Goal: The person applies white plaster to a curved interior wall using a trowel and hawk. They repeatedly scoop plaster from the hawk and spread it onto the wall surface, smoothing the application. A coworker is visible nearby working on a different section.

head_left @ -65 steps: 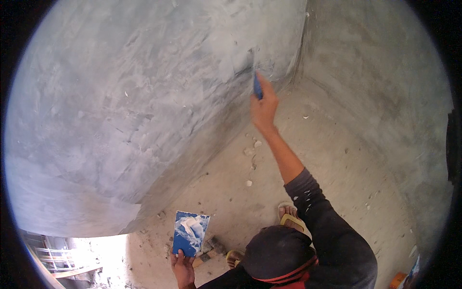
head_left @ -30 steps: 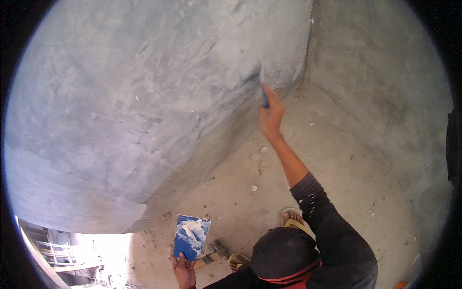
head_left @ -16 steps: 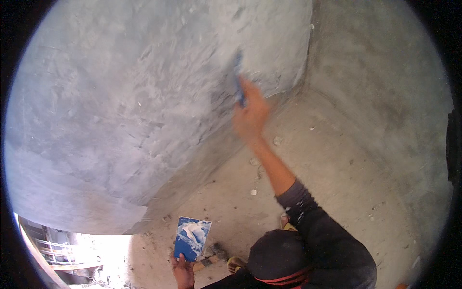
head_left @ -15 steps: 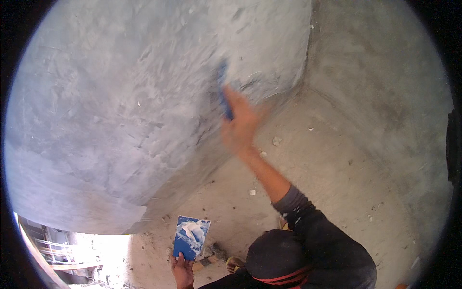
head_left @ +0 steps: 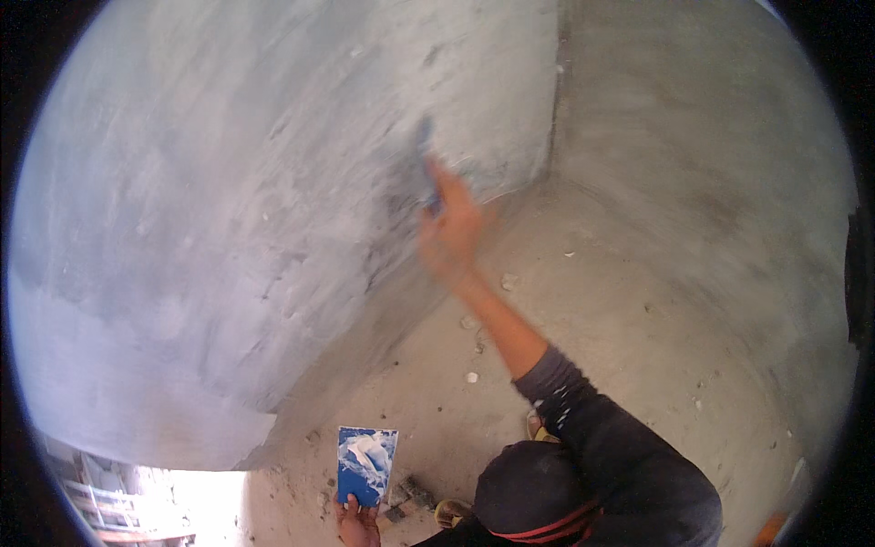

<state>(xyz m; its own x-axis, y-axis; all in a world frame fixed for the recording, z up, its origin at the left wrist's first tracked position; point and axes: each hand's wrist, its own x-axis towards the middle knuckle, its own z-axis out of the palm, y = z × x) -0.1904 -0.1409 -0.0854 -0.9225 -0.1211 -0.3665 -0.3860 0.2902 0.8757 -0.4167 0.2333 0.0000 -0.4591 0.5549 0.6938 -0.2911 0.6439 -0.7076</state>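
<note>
My right hand [head_left: 453, 237] is closed around a blue putty spreader [head_left: 425, 139], blurred by motion. The spreader's blade lies at the lower part of the grey plastered wall [head_left: 210, 210], near the corner, though its exact contact is too smeared to make out. Low in the picture, my left hand [head_left: 358, 526] grips the bottom edge of a flat blue rectangular plate [head_left: 355, 490]. White putty [head_left: 369, 454] is heaped and smeared over the upper half of that plate.
A second, browner wall [head_left: 693, 118] meets the plastered one at a corner on the right. Small rubble bits [head_left: 471, 376] dot the dusty floor [head_left: 602, 328]. A dark block-like piece [head_left: 415, 497] lies beside my foot. Bright light and slats [head_left: 109, 510] show at lower left.
The whole view has shifted, with the wall corner now farther left. My left hand and the plate sit lower in the picture. My right hand has moved toward the corner along the wall.
</note>
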